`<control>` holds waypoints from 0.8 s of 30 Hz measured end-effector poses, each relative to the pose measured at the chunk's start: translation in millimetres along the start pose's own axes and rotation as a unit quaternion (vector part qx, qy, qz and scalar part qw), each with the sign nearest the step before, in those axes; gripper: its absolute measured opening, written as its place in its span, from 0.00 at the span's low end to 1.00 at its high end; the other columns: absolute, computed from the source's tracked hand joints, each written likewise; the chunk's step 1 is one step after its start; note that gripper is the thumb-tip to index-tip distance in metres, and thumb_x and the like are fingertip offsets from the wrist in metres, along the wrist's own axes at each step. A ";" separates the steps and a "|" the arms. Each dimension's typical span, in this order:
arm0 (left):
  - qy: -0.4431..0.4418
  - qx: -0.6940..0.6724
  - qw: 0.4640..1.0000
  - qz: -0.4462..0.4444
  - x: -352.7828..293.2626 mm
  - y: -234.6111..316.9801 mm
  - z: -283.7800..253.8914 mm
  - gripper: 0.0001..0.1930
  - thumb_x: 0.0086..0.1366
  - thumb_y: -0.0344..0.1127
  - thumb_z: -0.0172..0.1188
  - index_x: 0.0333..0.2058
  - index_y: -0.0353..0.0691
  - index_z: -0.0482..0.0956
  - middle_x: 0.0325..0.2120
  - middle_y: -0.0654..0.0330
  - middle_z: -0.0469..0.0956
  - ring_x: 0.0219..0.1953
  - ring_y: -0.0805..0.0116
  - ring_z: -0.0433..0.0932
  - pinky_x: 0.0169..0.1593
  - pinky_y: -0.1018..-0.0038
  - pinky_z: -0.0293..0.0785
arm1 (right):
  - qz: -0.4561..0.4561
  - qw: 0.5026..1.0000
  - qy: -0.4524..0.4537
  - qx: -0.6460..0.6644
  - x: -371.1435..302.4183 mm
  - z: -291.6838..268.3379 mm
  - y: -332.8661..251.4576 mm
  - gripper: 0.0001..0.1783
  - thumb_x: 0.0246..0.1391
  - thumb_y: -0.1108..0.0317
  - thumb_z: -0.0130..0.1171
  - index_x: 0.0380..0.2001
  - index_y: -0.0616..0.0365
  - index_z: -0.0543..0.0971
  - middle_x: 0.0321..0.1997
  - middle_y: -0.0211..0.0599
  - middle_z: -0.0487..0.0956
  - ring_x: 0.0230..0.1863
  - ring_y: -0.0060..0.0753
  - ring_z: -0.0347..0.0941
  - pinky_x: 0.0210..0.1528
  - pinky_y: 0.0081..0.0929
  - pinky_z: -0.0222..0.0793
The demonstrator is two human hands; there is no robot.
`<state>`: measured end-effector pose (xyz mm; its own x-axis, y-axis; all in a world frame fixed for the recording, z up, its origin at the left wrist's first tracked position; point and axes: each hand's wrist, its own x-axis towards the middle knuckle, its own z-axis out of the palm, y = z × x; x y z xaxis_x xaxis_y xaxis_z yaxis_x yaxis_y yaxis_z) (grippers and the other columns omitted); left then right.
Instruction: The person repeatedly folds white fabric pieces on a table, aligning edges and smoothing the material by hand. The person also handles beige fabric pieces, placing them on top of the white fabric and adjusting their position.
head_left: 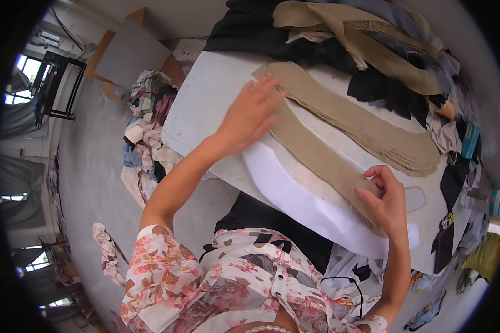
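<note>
A curved khaki fabric strip [316, 149] lies slantwise across the white table, in front of me. My left hand [251, 115] is over its far left end, fingers stretched out and slightly blurred; I cannot tell how firmly they touch. At the near right end, my right hand [387, 198] is closed with thumb and fingers on the strip's edge. A curved white strip [286, 191] lies along the near side of the khaki one, partly beneath it. Beyond both, a layered stack of khaki strips [353, 111] fans out, its edges frayed.
The table [197, 108] has a rounded left corner. Black cloth [244, 33] and loose khaki pieces [372, 44] are heaped at the back. Fabric scraps [150, 133] pile up left of the table, near a cardboard box [130, 53]. A blue-lidded container [486, 201] stands at the right.
</note>
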<state>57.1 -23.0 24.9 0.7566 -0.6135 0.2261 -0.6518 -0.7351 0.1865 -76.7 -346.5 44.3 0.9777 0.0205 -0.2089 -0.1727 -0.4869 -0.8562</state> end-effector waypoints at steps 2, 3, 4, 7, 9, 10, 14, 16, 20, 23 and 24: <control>-0.079 0.005 0.995 0.061 -10.0 12.6 0.4 0.30 0.66 0.43 0.56 0.64 0.41 0.61 0.68 0.50 0.51 0.70 0.56 0.49 0.71 0.61 0.47 | 0.002 1.000 -0.002 0.005 0.7 -0.1 -0.1 0.18 0.40 0.76 0.65 0.38 0.60 0.73 0.21 0.33 0.75 0.23 0.23 0.68 0.29 0.20 0.64; -0.119 -0.014 0.991 0.061 -15.5 17.7 1.3 0.32 0.66 0.46 0.54 0.65 0.40 0.58 0.69 0.50 0.49 0.71 0.56 0.46 0.72 0.61 0.42 | 0.002 1.000 -0.003 0.008 0.8 -0.4 0.3 0.18 0.40 0.76 0.65 0.38 0.60 0.73 0.22 0.34 0.75 0.24 0.23 0.68 0.30 0.20 0.64; -0.160 -0.034 0.985 0.061 -18.4 20.2 2.5 0.34 0.67 0.49 0.52 0.67 0.40 0.55 0.70 0.50 0.46 0.73 0.56 0.42 0.73 0.60 0.37 | -0.006 1.000 0.001 0.008 0.6 -0.4 1.8 0.18 0.40 0.76 0.65 0.38 0.60 0.73 0.22 0.34 0.75 0.24 0.23 0.68 0.30 0.20 0.65; -0.193 -0.032 0.979 0.054 -22.7 18.7 9.0 0.36 0.68 0.54 0.47 0.67 0.38 0.54 0.71 0.50 0.44 0.73 0.56 0.41 0.73 0.58 0.35 | -0.021 1.000 0.009 0.008 0.0 -2.6 4.6 0.18 0.41 0.75 0.65 0.38 0.60 0.73 0.24 0.34 0.76 0.25 0.25 0.69 0.31 0.21 0.66; -0.197 -0.043 0.978 0.058 -21.4 17.7 7.8 0.37 0.67 0.54 0.49 0.68 0.39 0.54 0.71 0.50 0.43 0.73 0.56 0.40 0.73 0.57 0.35 | -0.009 1.000 0.013 0.011 -2.1 -7.4 3.9 0.18 0.41 0.75 0.65 0.39 0.60 0.73 0.25 0.35 0.76 0.26 0.25 0.69 0.32 0.22 0.67; -0.198 -0.049 0.977 0.060 -20.8 17.8 7.6 0.37 0.67 0.55 0.49 0.68 0.39 0.53 0.71 0.50 0.43 0.73 0.56 0.39 0.73 0.57 0.34 | -0.009 1.000 0.018 0.004 -2.3 -8.1 5.0 0.18 0.41 0.75 0.65 0.39 0.60 0.73 0.25 0.34 0.75 0.26 0.25 0.69 0.33 0.22 0.67; -0.195 0.010 0.978 0.075 -19.8 23.6 7.3 0.43 0.65 0.68 0.38 0.69 0.42 0.52 0.71 0.50 0.42 0.73 0.55 0.39 0.73 0.55 0.31 | -0.017 0.999 0.026 -0.012 0.7 -6.9 12.6 0.18 0.42 0.75 0.65 0.39 0.59 0.74 0.26 0.33 0.75 0.28 0.26 0.69 0.34 0.21 0.66; -0.182 0.018 0.976 0.116 -17.3 37.3 5.9 0.45 0.64 0.70 0.38 0.68 0.41 0.52 0.71 0.50 0.42 0.73 0.54 0.39 0.73 0.55 0.32 | -0.013 0.999 0.031 -0.006 2.2 -6.9 14.2 0.18 0.42 0.75 0.65 0.39 0.59 0.74 0.26 0.33 0.74 0.28 0.26 0.69 0.34 0.21 0.66; -0.214 -0.040 0.961 0.168 -15.1 56.6 11.0 0.47 0.62 0.73 0.38 0.68 0.40 0.53 0.70 0.47 0.43 0.73 0.52 0.40 0.72 0.53 0.34 | 0.000 0.999 0.037 -0.005 4.2 -7.3 19.3 0.19 0.42 0.74 0.66 0.40 0.59 0.74 0.26 0.33 0.74 0.28 0.28 0.69 0.34 0.24 0.67; -0.234 -0.044 0.958 0.162 -14.9 54.8 17.3 0.49 0.62 0.74 0.38 0.68 0.38 0.53 0.70 0.47 0.43 0.73 0.52 0.40 0.72 0.53 0.34 | -0.018 0.998 0.046 -0.039 6.2 -6.5 25.6 0.19 0.42 0.73 0.67 0.40 0.59 0.74 0.27 0.35 0.74 0.29 0.32 0.71 0.34 0.26 0.67; -0.239 -0.029 0.957 0.162 -14.6 55.3 17.0 0.49 0.61 0.74 0.39 0.68 0.38 0.53 0.70 0.47 0.43 0.73 0.52 0.40 0.72 0.53 0.34 | -0.027 0.997 0.052 -0.053 6.7 -6.4 26.7 0.20 0.42 0.73 0.68 0.40 0.58 0.74 0.27 0.36 0.74 0.29 0.33 0.71 0.34 0.26 0.67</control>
<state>10.9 -59.5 15.7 0.4421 -0.8788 -0.1798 -0.8480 -0.4748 0.2356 -74.0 -364.9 23.1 0.9932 -0.0385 -0.1097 -0.1117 -0.5773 -0.8089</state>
